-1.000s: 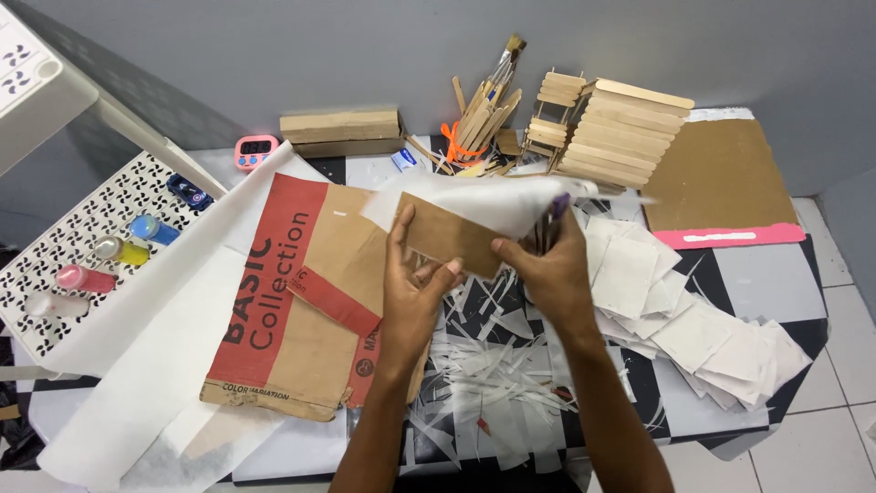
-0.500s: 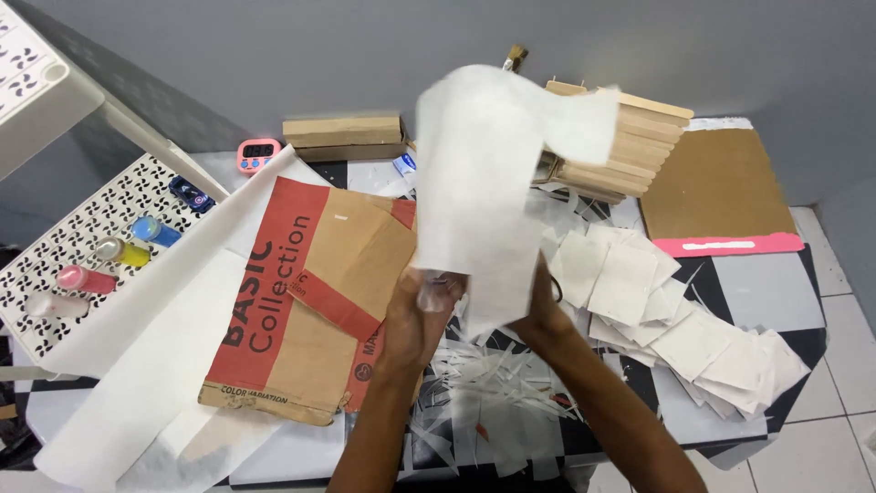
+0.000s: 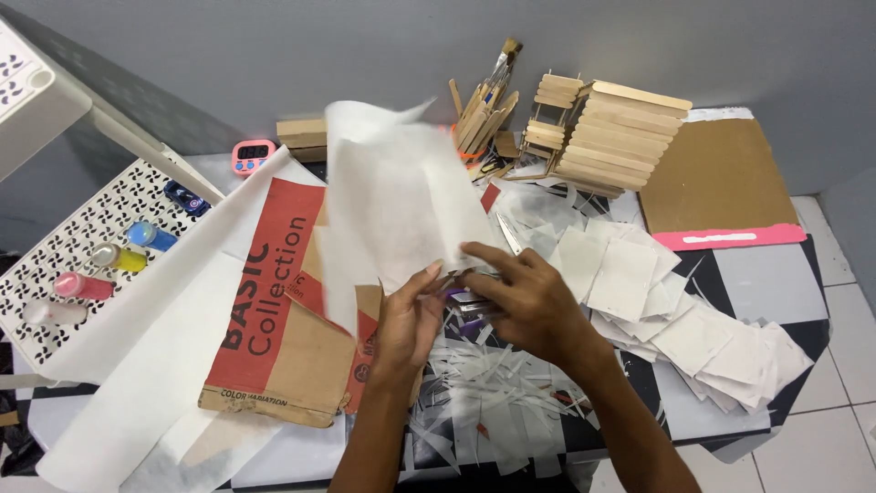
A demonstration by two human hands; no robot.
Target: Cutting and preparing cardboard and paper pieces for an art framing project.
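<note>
1. Both hands made the grip: the left hand (image 3: 408, 321) and right hand (image 3: 527, 306) pinched the lower edge of a white sheet (image 3: 397, 205) between them, fingers closed on it.
2. From that grip the sheet rose up and away, its long axis near upright, leaning left; both hands sat equally near.
3. Under it lay a brown bag (image 3: 283, 310) and a litter of strips (image 3: 484, 393).
4. Right of the hands, cut squares (image 3: 675, 310) overlapped on the checkered surface (image 3: 757, 283).
5. Beyond stood brushes (image 3: 484, 100) and a stick house (image 3: 607, 132), against a grey wall.
</note>
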